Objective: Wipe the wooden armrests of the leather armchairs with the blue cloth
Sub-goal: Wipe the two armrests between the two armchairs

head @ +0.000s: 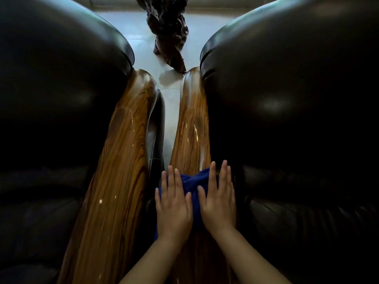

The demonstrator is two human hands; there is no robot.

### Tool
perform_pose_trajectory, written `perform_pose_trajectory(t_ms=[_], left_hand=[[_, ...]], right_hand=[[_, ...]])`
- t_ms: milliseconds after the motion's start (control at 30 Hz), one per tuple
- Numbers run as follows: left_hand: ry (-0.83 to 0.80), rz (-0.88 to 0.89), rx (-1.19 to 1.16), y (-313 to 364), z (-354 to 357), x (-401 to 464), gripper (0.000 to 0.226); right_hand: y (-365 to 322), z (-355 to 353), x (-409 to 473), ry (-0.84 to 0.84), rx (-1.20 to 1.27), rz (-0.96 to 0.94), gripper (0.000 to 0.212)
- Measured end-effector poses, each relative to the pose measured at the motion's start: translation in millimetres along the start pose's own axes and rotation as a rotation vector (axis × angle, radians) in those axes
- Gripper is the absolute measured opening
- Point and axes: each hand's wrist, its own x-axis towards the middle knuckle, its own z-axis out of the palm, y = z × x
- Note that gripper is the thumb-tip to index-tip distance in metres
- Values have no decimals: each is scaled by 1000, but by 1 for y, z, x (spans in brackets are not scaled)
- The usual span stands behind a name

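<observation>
Two glossy wooden armrests run away from me side by side: the left armrest [119, 160] and the right armrest [190, 128]. A blue cloth [191, 181] lies across the near part of the right armrest. My left hand [173, 208] and my right hand [218, 203] both rest flat on the cloth, fingers stretched out and pointing away from me. Most of the cloth is hidden under my palms. A dark leather armchair [51, 99] bulges on the left and another leather armchair [297, 99] on the right.
A narrow gap of pale tiled floor [170, 111] separates the two armrests. Beyond them stands a dark, gnarled carved wooden piece [168, 31] on the floor. The leather backs crowd both sides of the view.
</observation>
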Motion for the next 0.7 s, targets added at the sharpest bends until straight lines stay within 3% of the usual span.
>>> perform_pose_trajectory(t_ms=[300,400,467,567,700], left_hand=[[-40,53,-33,15,-19,122,59],[38,132,-27,14,-34,118,65],[-58,271,-114,2,-41,97,66],[-385,373,-86,-14,-41,81,64],[-443,314,-46,-9,-44,110,66]], right_hand=[[-24,-9,103,-21,26,116,67],[-20,-23,97,23,77,25,66],[-7,-30,79,-11,126,-132,65],[9,-26,68,-204,70,-237,63],[-4,-22,93,-237,25,-193,62]])
